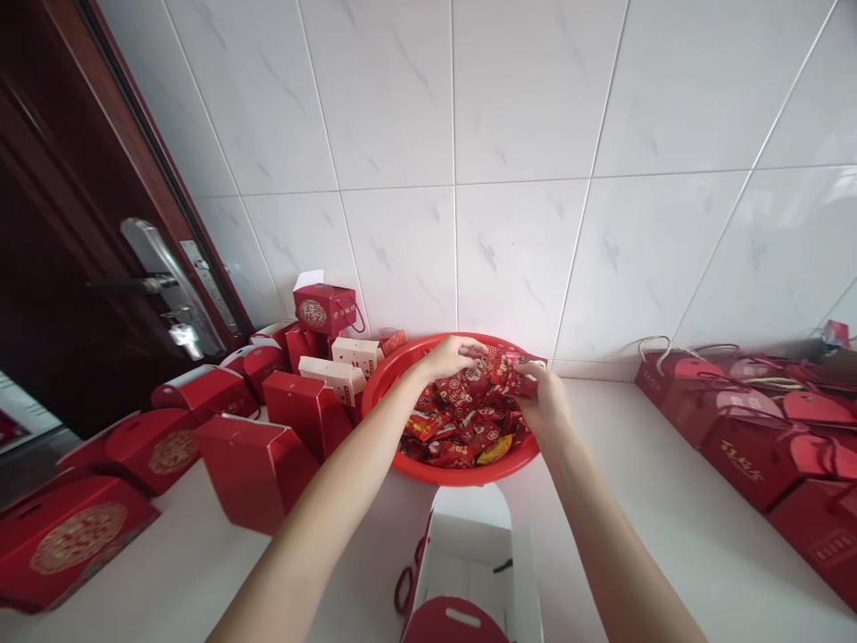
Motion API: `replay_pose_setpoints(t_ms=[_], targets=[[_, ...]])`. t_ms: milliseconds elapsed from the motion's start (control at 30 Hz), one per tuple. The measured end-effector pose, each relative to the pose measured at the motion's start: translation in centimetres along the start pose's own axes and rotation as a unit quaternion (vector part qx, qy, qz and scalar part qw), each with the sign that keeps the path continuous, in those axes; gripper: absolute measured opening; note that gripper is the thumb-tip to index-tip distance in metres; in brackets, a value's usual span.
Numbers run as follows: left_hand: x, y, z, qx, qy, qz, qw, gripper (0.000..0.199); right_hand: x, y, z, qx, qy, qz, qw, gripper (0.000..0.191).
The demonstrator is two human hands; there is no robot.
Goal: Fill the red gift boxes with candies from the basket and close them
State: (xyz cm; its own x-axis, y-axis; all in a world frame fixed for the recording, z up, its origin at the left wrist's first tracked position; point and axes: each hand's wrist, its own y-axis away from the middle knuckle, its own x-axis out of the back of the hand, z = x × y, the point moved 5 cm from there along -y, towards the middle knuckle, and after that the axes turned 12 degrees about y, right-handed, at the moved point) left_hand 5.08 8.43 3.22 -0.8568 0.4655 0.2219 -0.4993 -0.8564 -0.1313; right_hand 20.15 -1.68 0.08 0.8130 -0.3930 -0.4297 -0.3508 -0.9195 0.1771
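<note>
In the middle of the frame, shiny red packets [461,397] lie heaped in a red basket [461,477]. They look light, slick, possibly crushable; I'd pinch the wrapper edges. The left hand [453,355] has a loose, parted grip; whether the right hand [545,397] grasps one, I can't tell.

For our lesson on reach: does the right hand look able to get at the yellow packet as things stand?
Probably yes: the right hand is over the red basket, and the yellow packet lies at the basket's near side, apparently uncovered.
</note>
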Motion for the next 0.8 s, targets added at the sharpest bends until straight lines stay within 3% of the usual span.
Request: replay_pose_setpoints(t_ms=[200,433,633,800], targets=[[0.2,0.3,0.5,-0.018,0.122,0.047,0.991,0.031,-0.1,-0.1,0.1,0.015,0.013,-0.008,1.0,0.019],[-0.7,0.8,1.6,-0.012,0.256,0.032,0.966,0.032,-0.4,0.1,-0.1,0.004,-0.008,-0.02,1.0,0.019],[-1.7,1.3,1.9,0.012,0.248,-0.04,0.968,0.041,-0.3,0.0,-0.2,0.01,-0.02,-0.012,1.0,0.023],[-2.2,1.7,1.4,0.062,0.226,-0.051,0.971,0.035,-0.3,-0.1,-0.3,-0.002,-0.03,-0.019,0.999,0.015]])
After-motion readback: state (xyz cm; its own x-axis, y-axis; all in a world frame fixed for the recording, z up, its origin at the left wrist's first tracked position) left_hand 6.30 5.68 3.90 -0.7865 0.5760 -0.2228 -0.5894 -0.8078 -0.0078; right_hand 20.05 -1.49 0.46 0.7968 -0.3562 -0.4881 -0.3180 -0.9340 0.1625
